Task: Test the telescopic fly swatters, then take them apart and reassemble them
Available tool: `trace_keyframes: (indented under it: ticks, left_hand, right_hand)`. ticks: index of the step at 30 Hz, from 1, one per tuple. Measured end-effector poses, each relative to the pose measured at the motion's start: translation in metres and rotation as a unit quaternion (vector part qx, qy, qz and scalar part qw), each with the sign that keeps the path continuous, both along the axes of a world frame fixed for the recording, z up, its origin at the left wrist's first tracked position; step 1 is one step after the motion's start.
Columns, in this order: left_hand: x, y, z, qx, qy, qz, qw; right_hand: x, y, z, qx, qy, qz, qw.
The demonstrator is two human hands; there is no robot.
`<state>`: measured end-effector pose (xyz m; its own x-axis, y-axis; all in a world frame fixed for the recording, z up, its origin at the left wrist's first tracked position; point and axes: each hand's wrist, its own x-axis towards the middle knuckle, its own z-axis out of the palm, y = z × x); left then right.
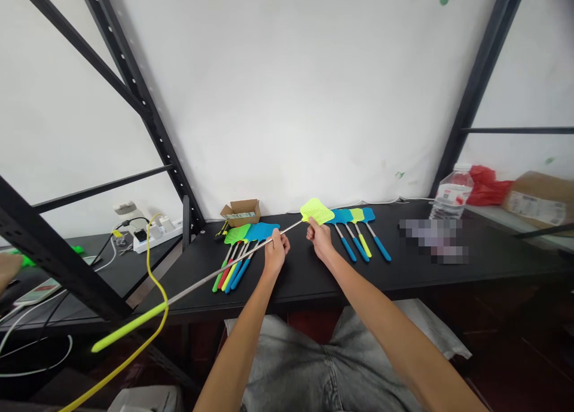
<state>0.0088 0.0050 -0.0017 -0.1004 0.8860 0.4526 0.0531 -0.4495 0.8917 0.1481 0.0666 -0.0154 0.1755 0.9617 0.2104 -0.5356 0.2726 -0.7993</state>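
A yellow-green fly swatter [317, 210] with a long extended metal shaft lies across both my hands. My right hand [319, 237] is closed at the base of its head. My left hand [275, 250] is closed around the thin shaft. Its yellow-green grip [130, 327] reaches far out to the lower left, past the table edge. Left of my left hand lies a fan of short swatters [237, 235] with green, red, yellow and blue handles. On the right of my right hand lie several more swatters [368, 214], blue and yellow, side by side.
An opened cardboard box [242, 213] stands at the back of the black table [296, 280]. A yellow cable [150, 268] hangs by the swatter's grip. Left stands a power strip [159, 234]; right, a water bottle [452, 194]. Black rack posts [147, 110] frame the table. Another person's hand [8, 268] shows far left.
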Motion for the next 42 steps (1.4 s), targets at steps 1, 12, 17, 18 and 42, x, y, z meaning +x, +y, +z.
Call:
trace_keyframes:
  ticks: [1,12,17,18,42]
  left_hand:
    - [0.0,0.0,0.0,-0.008,-0.011,-0.006,1.0]
    - [0.001,0.003,-0.001,-0.037,0.038,-0.066,0.996]
    - [0.005,0.002,0.001,-0.061,0.069,-0.079,0.993]
    - [0.005,0.002,0.001,-0.065,0.052,-0.076,0.994]
    - [-0.01,0.007,-0.003,-0.014,-0.122,-0.035,0.992]
  right_hand:
    - [-0.001,-0.002,0.0,0.006,-0.007,0.017,1.0]
    - [-0.002,-0.011,0.005,0.019,-0.014,0.113,0.993]
    - [-0.004,-0.011,0.005,0.011,0.005,0.154,0.988]
    - [-0.002,-0.009,0.005,0.0,0.031,0.139,0.99]
    - [0.023,-0.001,0.004,-0.011,0.175,0.059,0.983]
